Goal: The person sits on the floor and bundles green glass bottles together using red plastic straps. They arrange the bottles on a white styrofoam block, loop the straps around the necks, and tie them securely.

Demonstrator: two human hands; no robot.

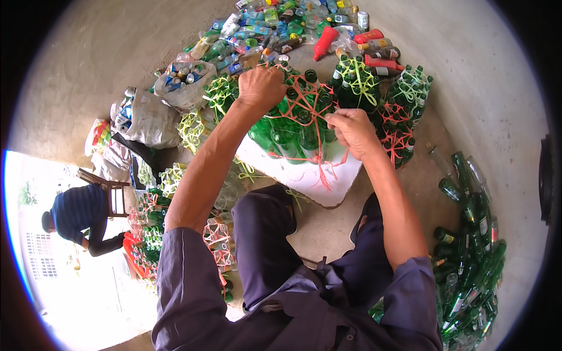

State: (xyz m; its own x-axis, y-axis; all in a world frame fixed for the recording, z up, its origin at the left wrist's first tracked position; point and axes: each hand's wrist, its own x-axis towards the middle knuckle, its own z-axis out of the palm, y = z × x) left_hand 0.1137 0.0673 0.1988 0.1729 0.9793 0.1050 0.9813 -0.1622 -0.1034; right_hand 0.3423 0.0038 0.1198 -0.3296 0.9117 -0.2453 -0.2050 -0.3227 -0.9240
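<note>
A bundle of green glass bottles (287, 136) stands upright on a white board (303, 177) in front of me. Red plastic twine (314, 109) criss-crosses between the bottle necks and also runs around the bottles lower down, with frayed ends hanging over the board. My left hand (262, 85) is closed at the bundle's far left, over the bottle tops; what its fingers hold is hidden. On the bundle's right side my right hand (351, 129) pinches the red twine between thumb and fingers, and a strand hangs below it.
Twine-tied bottle bundles (358, 81) stand behind, right and left. Loose plastic bottles (272, 26) are heaped at the back, loose green bottles (474, 245) along the right wall. Sacks of cans (151, 118) stand left. Another person (83, 213) bends beside a wooden chair (117, 199) near the bright opening.
</note>
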